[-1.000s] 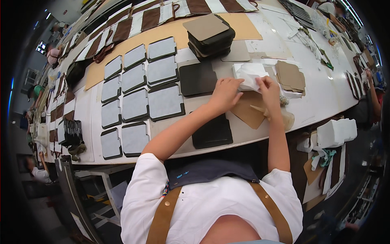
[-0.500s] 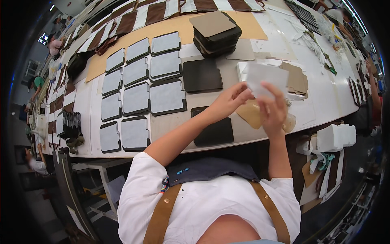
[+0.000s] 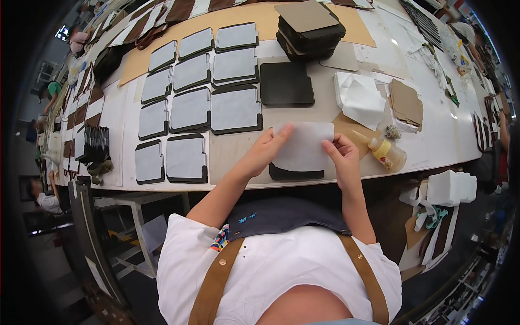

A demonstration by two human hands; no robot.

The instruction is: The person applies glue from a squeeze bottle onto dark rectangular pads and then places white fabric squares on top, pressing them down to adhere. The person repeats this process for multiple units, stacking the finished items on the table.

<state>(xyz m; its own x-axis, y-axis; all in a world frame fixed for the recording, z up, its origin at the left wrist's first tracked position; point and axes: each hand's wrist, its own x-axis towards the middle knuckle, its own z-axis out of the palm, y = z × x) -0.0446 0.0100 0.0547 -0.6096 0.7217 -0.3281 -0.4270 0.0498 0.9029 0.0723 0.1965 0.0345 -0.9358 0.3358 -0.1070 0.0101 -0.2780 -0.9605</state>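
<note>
A thin white sheet point(image 3: 304, 149) is held between my two hands, over a black panel point(image 3: 295, 173) near the table's front edge. My left hand point(image 3: 266, 149) pinches its left side, and my right hand point(image 3: 344, 157) pinches its right edge between thumb and fingers. Most of that panel lies hidden under the sheet. Just beyond is a bare black panel point(image 3: 287, 84). To the left, several black panels covered with pale sheets point(image 3: 187, 157) lie in rows. A stack of white sheets point(image 3: 360, 97) rests beyond my right hand.
A tall pile of black panels point(image 3: 310, 40) topped by a tan board stands at the back. On the right are a glue bottle point(image 3: 390, 154) with a yellow band, brown card pieces point(image 3: 405, 102) and a small rough lump point(image 3: 392, 131). Other people work around the room.
Both hands have brought the white sheet from beside the stack toward me and left, over the front black panel. The whole view has shifted slightly.
</note>
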